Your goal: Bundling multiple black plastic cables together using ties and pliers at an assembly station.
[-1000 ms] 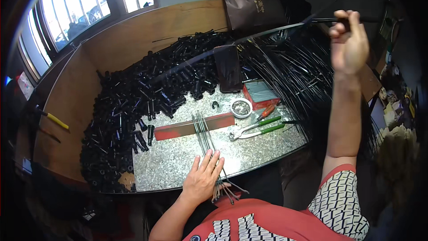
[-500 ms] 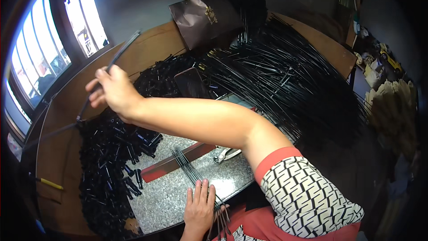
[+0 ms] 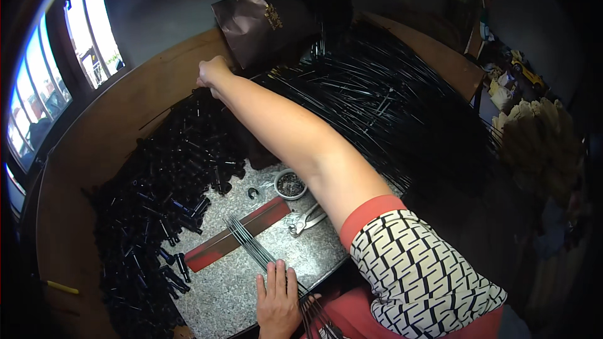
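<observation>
My left hand [image 3: 278,301] lies palm down over a small bundle of thin dark metal rods [image 3: 254,248], its thumb tip showing beyond them. The rods slant across a red and brown metal bar [image 3: 213,249] on the speckled grey tabletop [image 3: 217,298]. Far off at the upper left, my right hand [image 3: 215,70] is closed at the end of my outstretched arm. A thin dark rod [image 3: 155,119] runs out from beside its fingers, and the grip itself is partly hidden. Below that hand spreads a heap of short black tubular parts [image 3: 182,144].
Pincers [image 3: 308,221], a small bowl of dark bits [image 3: 290,185] and a black C-shaped piece [image 3: 252,193] lie beyond the bar. A large pile of long black rods [image 3: 377,107] fills the back right. A dark paper bag [image 3: 264,25] stands behind; a curved wooden rim [image 3: 151,81] borders the left.
My right hand has swung away and to the right with the long thin piece, toward the paper bag. My left hand stays on the rods. The bowl has come into sight.
</observation>
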### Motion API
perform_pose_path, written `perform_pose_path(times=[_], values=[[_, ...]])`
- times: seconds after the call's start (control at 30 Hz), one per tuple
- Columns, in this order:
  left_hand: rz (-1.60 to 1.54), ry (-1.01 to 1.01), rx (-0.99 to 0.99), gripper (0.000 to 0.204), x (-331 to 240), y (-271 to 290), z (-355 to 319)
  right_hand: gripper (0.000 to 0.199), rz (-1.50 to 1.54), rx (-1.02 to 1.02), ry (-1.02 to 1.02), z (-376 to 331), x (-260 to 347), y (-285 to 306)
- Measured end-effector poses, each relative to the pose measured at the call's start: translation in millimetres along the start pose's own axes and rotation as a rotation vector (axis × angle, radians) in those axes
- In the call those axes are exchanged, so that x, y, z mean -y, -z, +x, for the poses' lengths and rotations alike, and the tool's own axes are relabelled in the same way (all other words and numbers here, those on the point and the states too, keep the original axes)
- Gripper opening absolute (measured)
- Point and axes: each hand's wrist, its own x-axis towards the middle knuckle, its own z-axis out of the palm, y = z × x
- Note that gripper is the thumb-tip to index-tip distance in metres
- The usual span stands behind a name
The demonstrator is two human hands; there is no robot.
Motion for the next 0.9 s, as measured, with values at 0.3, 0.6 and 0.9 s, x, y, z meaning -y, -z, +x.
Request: perform_pose_path(times=[0.3,0.6,0.9], values=[[-0.030,0.115,-0.013,0.075,-8.9,8.0,-3.5,0.027,-1.433,0.185,0.691,-221.6,153.7,198.1],[-0.050,0.103,-0.034,0.092,-8.1,3.8,-10.6,0.018,-1.976,-0.420,0.009,-295.5,223.9,451.3],[0.009,0.105,-0.032,0.088,-12.8,4.0,-8.2,0.011,-1.782,-0.536,0.539,-290.6,212.9,475.9]])
